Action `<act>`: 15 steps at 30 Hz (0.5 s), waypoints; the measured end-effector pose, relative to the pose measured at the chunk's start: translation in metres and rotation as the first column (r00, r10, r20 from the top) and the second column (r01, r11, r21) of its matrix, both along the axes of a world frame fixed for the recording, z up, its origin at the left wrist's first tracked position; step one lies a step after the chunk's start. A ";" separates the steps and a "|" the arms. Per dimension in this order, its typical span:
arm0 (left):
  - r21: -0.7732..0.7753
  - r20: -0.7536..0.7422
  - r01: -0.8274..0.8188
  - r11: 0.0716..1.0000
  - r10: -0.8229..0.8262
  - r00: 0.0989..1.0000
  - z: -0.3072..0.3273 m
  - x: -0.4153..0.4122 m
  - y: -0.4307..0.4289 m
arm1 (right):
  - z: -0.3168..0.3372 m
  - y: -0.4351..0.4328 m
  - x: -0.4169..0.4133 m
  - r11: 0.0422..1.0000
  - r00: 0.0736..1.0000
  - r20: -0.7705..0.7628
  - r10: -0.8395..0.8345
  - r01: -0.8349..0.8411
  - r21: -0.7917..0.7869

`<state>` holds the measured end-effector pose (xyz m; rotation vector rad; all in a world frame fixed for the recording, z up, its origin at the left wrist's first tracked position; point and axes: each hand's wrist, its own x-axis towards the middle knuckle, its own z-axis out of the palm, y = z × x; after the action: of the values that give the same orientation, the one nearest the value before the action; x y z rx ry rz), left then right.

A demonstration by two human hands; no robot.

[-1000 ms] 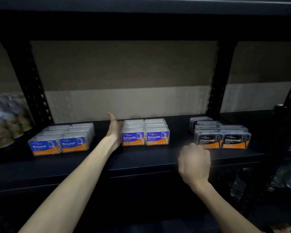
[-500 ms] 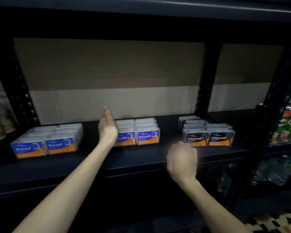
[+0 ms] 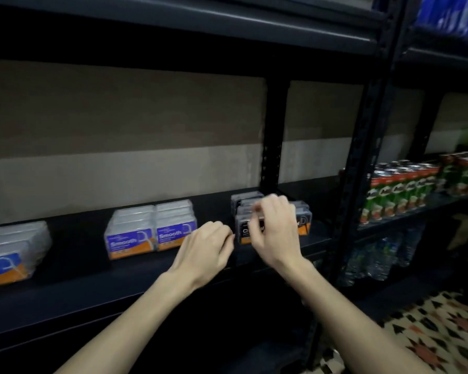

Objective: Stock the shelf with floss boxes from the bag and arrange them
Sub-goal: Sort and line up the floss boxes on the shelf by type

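Three groups of floss boxes stand on the dark shelf board (image 3: 92, 290). The blue "Round" boxes (image 3: 11, 255) are at the far left and the blue "Smooth" boxes (image 3: 152, 233) are in the middle. To the right sit the black "Charcoal" boxes (image 3: 304, 220). My right hand (image 3: 274, 230) is over the front left Charcoal box, with thumb and curled fingers on its top and front. My left hand (image 3: 207, 245) hovers with curled fingers just left of that box and holds nothing. Whether it touches the box is unclear. No bag is in view.
A black upright post (image 3: 362, 157) bounds the shelf bay on the right. Beyond it stand green and red drink cartons (image 3: 400, 193), with water bottles (image 3: 373, 260) on the shelf below. A patterned floor (image 3: 443, 333) shows at the lower right.
My view swung right. My left hand left the Smooth boxes and moved right beside the Charcoal boxes. My right hand rose from the shelf edge onto the front Charcoal box.
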<state>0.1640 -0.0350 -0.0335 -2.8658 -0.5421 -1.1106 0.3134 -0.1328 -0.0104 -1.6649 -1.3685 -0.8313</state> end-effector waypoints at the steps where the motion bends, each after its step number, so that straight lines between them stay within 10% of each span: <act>1: -0.018 -0.049 0.017 1.000 -0.018 0.999 -0.002 0.001 0.003 | 0.011 0.003 0.010 0.999 1.000 -0.020 0.002 -0.003 -0.044; 8: -0.124 -0.307 -0.037 0.992 -0.002 0.952 -0.011 0.007 0.009 | 0.076 0.071 0.088 0.803 0.942 -0.329 -0.069 -0.143 -0.579; 15: -0.264 -0.357 -0.054 0.963 -0.045 0.933 -0.008 0.009 0.013 | 0.081 0.122 0.122 0.589 0.883 -0.418 -0.215 -0.224 -0.776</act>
<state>0.1733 -0.0223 -0.0420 -3.1855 -0.7225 -0.5130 0.4352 -0.0106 0.0703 -2.3375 -1.4637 0.3500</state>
